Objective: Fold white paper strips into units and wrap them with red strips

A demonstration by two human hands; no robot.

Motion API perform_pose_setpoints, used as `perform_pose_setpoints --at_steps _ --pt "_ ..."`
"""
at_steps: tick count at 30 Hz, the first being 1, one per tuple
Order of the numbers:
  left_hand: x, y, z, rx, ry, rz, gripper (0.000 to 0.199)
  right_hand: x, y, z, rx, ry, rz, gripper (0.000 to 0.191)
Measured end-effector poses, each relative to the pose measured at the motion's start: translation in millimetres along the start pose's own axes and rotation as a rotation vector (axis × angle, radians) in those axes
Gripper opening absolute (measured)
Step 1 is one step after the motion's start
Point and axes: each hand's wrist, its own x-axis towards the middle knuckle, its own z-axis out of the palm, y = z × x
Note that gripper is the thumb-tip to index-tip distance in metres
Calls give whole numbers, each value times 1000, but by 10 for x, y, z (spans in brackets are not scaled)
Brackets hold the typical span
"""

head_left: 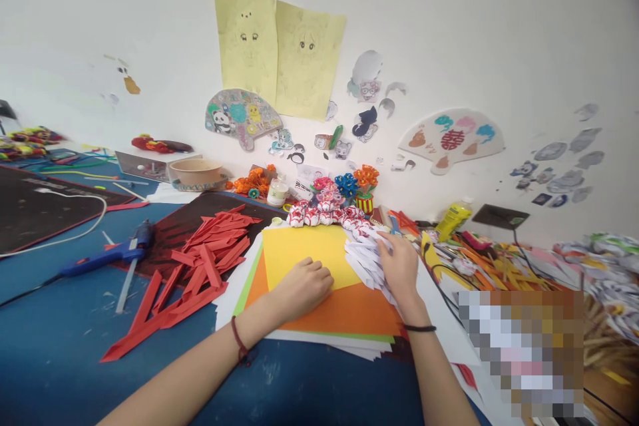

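My left hand (307, 281) rests over the yellow paper (294, 246), its fingers curled and closed; anything beneath them is hidden. At the right edge of the stack, my right hand (401, 266) has its fingers at a heap of folded white paper strips (367, 263) and seems to pinch one of them. Under the yellow sheet lie orange paper (319, 313), green paper (244, 293) and white sheets. Red-and-white folded paper pieces (327, 214) line the stack's far edge.
Red folded paper strips (200, 266) are heaped to the left, beside a blue glue gun (114, 256). A bowl (197, 175), a small jar (277, 192) and paper flowers (367, 180) stand by the wall. A yellow bottle (454, 218), cables and orange strips (492, 273) lie right.
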Motion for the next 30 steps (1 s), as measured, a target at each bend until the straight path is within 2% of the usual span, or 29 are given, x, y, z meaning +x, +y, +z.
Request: perform_pose_setpoints --at_steps 6,10,13,16,22,26,30 --pt "-8 8 -4 -2 -4 7 24 5 -101 18 294 66 97 35" --pt "-11 7 1 4 -8 8 23 18 -117 -12 322 104 134 33" --pt "-10 4 12 8 -11 11 23 46 -3 -61 270 165 127 29" --pt "-6 0 26 9 -9 16 23 69 218 -109 307 179 199 31" --pt "3 12 19 10 -19 22 21 65 596 -159 418 77 185 39" --pt "2 22 12 23 -35 25 20 55 617 -126 300 -82 105 39" --pt "-10 22 27 25 -39 25 19 54 630 -117 133 -80 -29 35"
